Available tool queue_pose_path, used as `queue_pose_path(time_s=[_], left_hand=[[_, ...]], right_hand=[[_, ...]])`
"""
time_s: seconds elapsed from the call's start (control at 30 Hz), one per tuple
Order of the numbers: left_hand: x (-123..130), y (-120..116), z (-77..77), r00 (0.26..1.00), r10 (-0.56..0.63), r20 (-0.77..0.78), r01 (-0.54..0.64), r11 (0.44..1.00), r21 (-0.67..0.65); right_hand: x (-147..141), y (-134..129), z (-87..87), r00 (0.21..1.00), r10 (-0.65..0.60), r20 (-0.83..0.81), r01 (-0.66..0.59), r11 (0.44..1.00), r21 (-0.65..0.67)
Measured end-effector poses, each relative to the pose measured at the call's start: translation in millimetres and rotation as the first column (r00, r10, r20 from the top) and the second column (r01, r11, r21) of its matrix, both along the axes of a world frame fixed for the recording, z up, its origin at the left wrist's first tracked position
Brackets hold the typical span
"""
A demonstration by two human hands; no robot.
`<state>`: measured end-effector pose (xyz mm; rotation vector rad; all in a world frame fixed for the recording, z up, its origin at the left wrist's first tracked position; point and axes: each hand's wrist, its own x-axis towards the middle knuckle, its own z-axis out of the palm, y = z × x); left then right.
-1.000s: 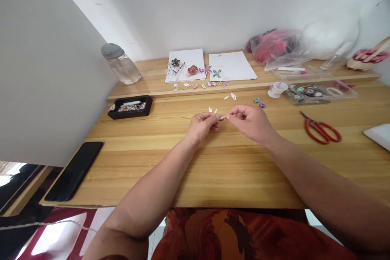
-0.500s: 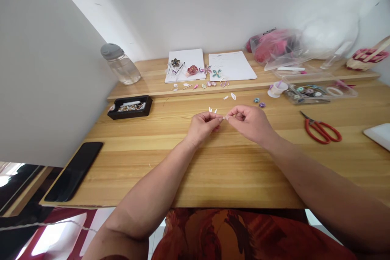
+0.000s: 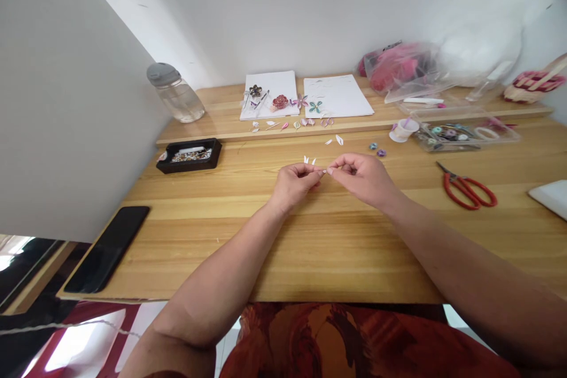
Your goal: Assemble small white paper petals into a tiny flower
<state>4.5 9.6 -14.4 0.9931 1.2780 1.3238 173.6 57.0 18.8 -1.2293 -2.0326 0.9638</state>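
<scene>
Above the middle of the wooden table, my left hand and my right hand meet fingertip to fingertip. Both pinch one tiny whitish piece between them; its shape is too small to make out. Just behind my left fingers stand small white pointed pieces. Farther back lie two more white petal-like pieces. A blue bead-like item and a purple one rest behind my right hand.
Red-handled scissors, a spool and a clear box are on the right. To the left are a black tray, a phone and a bottle. Papers and flower ornaments lie on the back ledge.
Both hands hold nearly the same place and pinch; the tiny piece between the fingertips shows slightly differently.
</scene>
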Motion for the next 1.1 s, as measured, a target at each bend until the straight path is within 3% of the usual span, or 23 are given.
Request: queue_pose_path(time_s=[0.53, 1.1], left_hand=[[1.0, -1.5, 2.2, 0.992, -0.046, 0.121, 0.046, 0.999, 0.005], [1.1, -0.3, 3.2, 0.998, 0.038, 0.049, -0.037, 0.999, -0.013]], right_hand=[[0.1, 1.0, 0.5, 1.0, -0.018, -0.013, 0.018, 1.0, -0.015], [-1.2, 0.3, -1.4, 0.995, 0.042, -0.091, -0.047, 0.998, -0.045]])
